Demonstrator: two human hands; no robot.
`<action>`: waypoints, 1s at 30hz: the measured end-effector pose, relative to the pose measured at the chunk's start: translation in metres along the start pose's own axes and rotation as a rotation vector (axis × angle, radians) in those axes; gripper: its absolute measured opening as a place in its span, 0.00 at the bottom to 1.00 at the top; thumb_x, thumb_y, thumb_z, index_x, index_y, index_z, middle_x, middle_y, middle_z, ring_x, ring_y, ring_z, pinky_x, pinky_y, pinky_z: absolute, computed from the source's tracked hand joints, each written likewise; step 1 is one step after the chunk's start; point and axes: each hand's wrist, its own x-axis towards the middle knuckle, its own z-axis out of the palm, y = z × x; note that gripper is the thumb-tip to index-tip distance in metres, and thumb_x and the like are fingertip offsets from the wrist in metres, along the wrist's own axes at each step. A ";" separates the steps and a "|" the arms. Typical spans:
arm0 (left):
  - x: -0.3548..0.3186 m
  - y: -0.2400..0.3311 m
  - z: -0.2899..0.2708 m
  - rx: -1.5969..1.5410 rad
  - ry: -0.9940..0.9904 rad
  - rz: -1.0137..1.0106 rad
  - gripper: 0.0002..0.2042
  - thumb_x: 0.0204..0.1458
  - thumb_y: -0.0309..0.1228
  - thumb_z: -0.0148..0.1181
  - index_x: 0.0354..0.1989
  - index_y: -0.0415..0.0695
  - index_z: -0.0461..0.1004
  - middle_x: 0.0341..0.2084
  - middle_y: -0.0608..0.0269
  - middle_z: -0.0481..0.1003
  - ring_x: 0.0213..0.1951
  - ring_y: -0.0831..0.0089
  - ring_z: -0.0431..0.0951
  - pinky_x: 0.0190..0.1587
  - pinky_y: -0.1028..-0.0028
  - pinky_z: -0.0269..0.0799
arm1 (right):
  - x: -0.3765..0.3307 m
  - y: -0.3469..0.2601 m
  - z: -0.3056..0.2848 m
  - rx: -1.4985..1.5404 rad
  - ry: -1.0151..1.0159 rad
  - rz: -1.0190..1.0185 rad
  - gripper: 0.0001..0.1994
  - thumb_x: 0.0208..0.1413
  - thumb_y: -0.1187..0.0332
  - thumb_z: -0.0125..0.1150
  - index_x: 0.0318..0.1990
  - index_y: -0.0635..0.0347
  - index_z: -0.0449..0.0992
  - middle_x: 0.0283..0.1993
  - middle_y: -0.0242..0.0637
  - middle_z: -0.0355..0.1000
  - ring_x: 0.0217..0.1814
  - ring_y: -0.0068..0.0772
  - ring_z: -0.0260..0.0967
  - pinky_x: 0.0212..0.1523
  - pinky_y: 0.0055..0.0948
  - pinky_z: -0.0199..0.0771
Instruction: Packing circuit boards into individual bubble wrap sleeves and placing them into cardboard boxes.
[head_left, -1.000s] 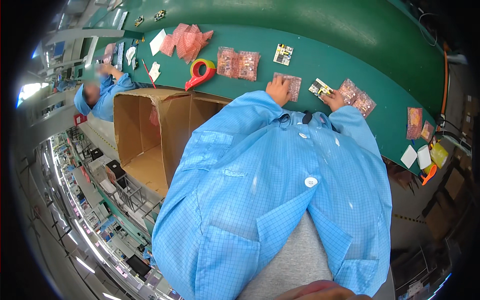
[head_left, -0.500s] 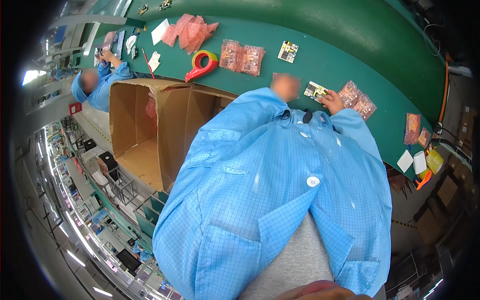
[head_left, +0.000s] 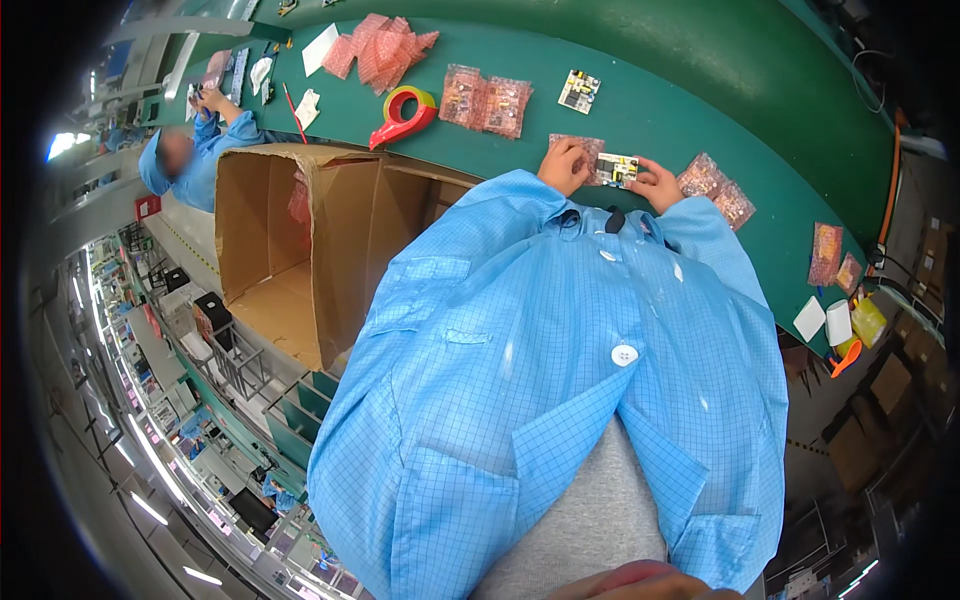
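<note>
My right hand [head_left: 656,185] grips a small circuit board [head_left: 616,170] crowded with black, white and yellow parts, holding it by its right edge. My left hand [head_left: 566,167] has its fingers closed on a pink bubble-wrap bag [head_left: 590,146], just left of the board. The board's left end meets or overlaps the bag; whether any of it is inside, I cannot tell. Right of my right hand lie bagged boards [head_left: 715,190] in pink bubble wrap. Beyond my hands, a bare circuit board [head_left: 580,91] rests on the green table [head_left: 640,100].
More bagged boards [head_left: 486,102], a red tape dispenser [head_left: 403,118] and a pile of pink bubble bags [head_left: 384,52] lie to the left. A large open cardboard box [head_left: 340,250] stands at the table's near edge. A co-worker [head_left: 195,155] sits far left. An orange-handled tool [head_left: 846,358] lies far right.
My right hand has brought the board left and slightly up, turning it more level. My left hand, blurred before, is now seen closed on the bubble bag beside the board.
</note>
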 end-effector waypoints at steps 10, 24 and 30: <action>0.003 0.013 -0.010 0.034 0.003 -0.060 0.05 0.37 0.26 0.64 0.24 0.47 0.76 0.37 0.58 0.69 0.42 0.58 0.69 0.44 0.65 0.68 | 0.013 -0.014 0.013 -0.028 0.076 0.075 0.29 0.44 0.77 0.67 0.56 0.67 0.64 0.36 0.43 0.76 0.39 0.29 0.74 0.42 0.25 0.72; 0.010 0.036 -0.019 0.121 0.031 -0.183 0.04 0.38 0.35 0.66 0.25 0.56 0.79 0.51 0.61 0.66 0.57 0.56 0.58 0.55 0.58 0.53 | 0.022 -0.017 0.023 -0.027 0.297 0.113 0.33 0.39 0.72 0.72 0.54 0.63 0.61 0.40 0.48 0.74 0.44 0.36 0.73 0.45 0.31 0.73; 0.017 0.041 -0.023 0.141 0.070 -0.160 0.05 0.37 0.35 0.66 0.24 0.55 0.79 0.51 0.61 0.66 0.57 0.56 0.58 0.54 0.58 0.53 | 0.021 -0.018 0.028 -0.242 0.266 0.002 0.31 0.41 0.75 0.69 0.55 0.61 0.61 0.40 0.48 0.76 0.43 0.35 0.74 0.42 0.30 0.75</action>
